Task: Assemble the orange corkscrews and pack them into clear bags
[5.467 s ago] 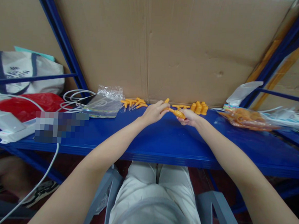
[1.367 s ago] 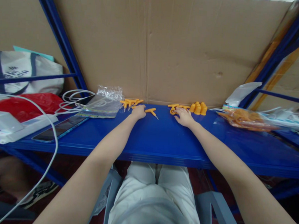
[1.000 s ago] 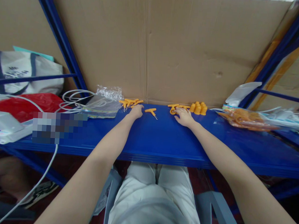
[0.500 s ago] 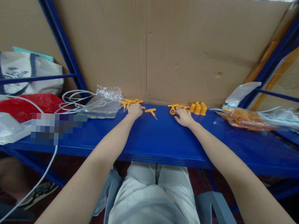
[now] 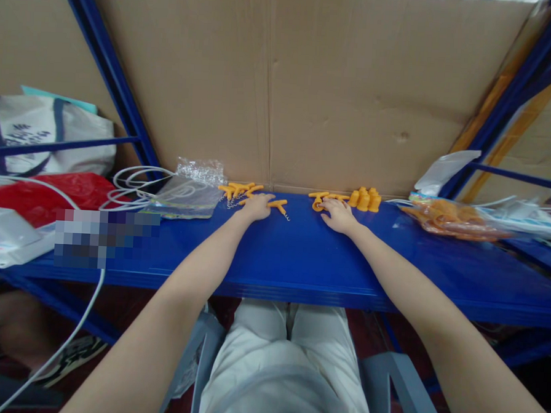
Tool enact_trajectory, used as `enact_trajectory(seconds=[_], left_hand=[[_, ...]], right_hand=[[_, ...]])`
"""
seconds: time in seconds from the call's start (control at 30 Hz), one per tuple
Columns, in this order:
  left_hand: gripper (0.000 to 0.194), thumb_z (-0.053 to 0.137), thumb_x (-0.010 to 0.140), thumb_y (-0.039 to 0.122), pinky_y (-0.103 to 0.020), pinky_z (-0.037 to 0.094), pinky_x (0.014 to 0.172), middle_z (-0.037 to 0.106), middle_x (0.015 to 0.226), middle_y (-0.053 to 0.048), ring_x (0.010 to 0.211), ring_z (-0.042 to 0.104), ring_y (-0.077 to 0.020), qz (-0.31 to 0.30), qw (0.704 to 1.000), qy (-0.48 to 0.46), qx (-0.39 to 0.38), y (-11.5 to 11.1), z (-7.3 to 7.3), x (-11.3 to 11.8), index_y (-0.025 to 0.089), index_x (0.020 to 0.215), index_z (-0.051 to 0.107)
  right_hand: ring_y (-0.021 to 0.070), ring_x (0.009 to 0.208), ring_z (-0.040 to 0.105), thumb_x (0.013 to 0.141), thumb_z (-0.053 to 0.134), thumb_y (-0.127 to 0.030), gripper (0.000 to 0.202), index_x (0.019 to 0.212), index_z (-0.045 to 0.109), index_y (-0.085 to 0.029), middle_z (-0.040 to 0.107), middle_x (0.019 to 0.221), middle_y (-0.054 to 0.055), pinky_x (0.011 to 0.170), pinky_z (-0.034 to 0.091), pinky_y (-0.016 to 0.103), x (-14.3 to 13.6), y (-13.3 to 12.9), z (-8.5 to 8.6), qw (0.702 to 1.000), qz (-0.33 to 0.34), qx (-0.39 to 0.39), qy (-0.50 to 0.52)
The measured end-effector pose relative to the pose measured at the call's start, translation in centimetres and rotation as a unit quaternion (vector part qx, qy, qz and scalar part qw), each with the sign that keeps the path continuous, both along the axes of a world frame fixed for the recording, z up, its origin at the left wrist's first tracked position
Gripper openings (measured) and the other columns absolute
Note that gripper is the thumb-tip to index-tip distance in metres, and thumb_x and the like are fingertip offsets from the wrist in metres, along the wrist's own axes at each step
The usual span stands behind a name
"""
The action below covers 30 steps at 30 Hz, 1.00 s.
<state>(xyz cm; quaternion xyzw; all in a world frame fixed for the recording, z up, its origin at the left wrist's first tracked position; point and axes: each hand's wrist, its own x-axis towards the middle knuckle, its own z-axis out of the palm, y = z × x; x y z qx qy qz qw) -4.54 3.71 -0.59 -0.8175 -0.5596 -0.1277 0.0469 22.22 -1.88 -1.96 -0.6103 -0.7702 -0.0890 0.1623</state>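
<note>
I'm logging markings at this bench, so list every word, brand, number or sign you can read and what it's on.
None can be read for certain.
Canvas bag: dark handwriting-style lettering, too blurred to read.
Clear bag of orange parts: coloured print near its top, too small to read.
Orange corkscrews and cups: no text visible.

Brown cardboard sheeting backing blue shelf; slanted blue posts either side; grey chair below, dark reddish floor; light soft, even
</note>
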Motion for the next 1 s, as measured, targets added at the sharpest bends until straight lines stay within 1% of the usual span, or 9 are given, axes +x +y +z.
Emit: enact_trajectory(seconds=[0.07,0.13,0.33,0.5,0.6,0.7,0.8,0.87,1.0], left_hand=[[0.057,0.047,0.087,0.014,-0.034,0.042,0.110,0.059,0.141,-0.006,0.129,0.055,-0.0228,-0.058,0.998,0.017,-0.013,-0.1,-0.1,0.5,0.022,0.143,0.053],[0.054,0.047,0.088,0.015,-0.030,0.043,0.108,0.062,0.138,-0.006,0.126,0.057,-0.0215,-0.088,0.996,0.028,-0.017,-0.4,-0.1,1.0,0.023,0.141,0.055],[0.043,0.047,0.092,0.021,-0.030,0.045,0.105,0.068,0.128,-0.007,0.121,0.061,-0.0237,-0.109,0.994,0.007,-0.021,-1.5,0.4,2.2,0.020,0.130,0.065],[0.044,0.049,0.090,0.019,-0.026,0.041,0.107,0.062,0.138,-0.005,0.127,0.058,-0.0206,-0.109,0.991,-0.018,-0.078,-2.2,0.9,2.5,0.020,0.132,0.063],[0.043,0.049,0.090,0.022,-0.026,0.041,0.107,0.063,0.137,-0.004,0.127,0.058,-0.0211,-0.116,0.988,-0.016,-0.105,-2.7,1.4,2.5,0.021,0.131,0.064],[0.041,0.049,0.089,0.021,-0.025,0.046,0.100,0.067,0.131,-0.004,0.119,0.063,-0.0216,-0.121,0.985,-0.005,-0.119,-3.1,1.8,2.6,0.020,0.125,0.067],[0.040,0.049,0.088,0.020,-0.025,0.048,0.096,0.070,0.126,-0.005,0.113,0.065,-0.0213,-0.110,0.987,0.010,-0.113,-3.2,1.9,2.7,0.020,0.124,0.067],[0.040,0.050,0.088,0.020,-0.026,0.049,0.094,0.070,0.124,-0.006,0.111,0.066,-0.0217,-0.101,0.989,0.019,-0.108,-3.3,1.9,2.7,0.020,0.124,0.066],[0.039,0.049,0.088,0.020,-0.027,0.049,0.091,0.072,0.119,-0.007,0.107,0.067,-0.0218,-0.100,0.989,0.032,-0.100,-3.5,1.9,2.7,0.019,0.123,0.065]], right_hand=[[0.0312,0.140,0.042,0.091,0.047,-0.024,0.046,0.135,0.059,-0.019,0.050,0.149,0.013,0.113,0.030,0.059,-0.1,-0.1,0.1,1.000,-0.002,-0.002,-0.002],[0.0310,0.140,0.041,0.091,0.047,-0.024,0.046,0.135,0.059,-0.019,0.050,0.149,0.014,0.114,0.029,0.059,-0.1,-0.1,0.2,1.000,-0.003,-0.004,-0.001],[0.0309,0.139,0.042,0.091,0.047,-0.023,0.043,0.131,0.062,-0.020,0.048,0.150,0.013,0.112,0.031,0.058,0.0,-0.1,0.0,1.000,0.006,0.011,0.005],[0.0323,0.135,0.046,0.089,0.043,-0.021,0.043,0.129,0.062,-0.020,0.045,0.153,0.013,0.108,0.035,0.059,0.4,-0.2,0.5,0.995,0.014,0.091,0.035],[0.0345,0.137,0.043,0.087,0.045,-0.021,0.051,0.136,0.055,-0.016,0.042,0.154,0.015,0.109,0.033,0.061,1.6,0.1,1.0,0.988,-0.043,0.131,0.073],[0.0378,0.139,0.039,0.084,0.047,-0.022,0.060,0.144,0.048,-0.017,0.039,0.156,0.017,0.109,0.032,0.064,3.8,0.5,1.2,0.976,-0.116,0.137,0.120],[0.0385,0.142,0.035,0.082,0.049,-0.025,0.066,0.148,0.042,-0.018,0.034,0.159,0.016,0.109,0.031,0.066,6.3,0.6,1.2,0.965,-0.189,0.100,0.151],[0.0397,0.143,0.032,0.083,0.050,-0.028,0.070,0.151,0.038,-0.015,0.028,0.161,0.018,0.109,0.029,0.068,7.7,0.5,1.0,0.957,-0.236,0.066,0.156],[0.0403,0.143,0.031,0.085,0.049,-0.032,0.067,0.150,0.039,-0.018,0.032,0.159,0.018,0.107,0.031,0.069,9.0,0.4,0.6,0.949,-0.277,0.030,0.146]])
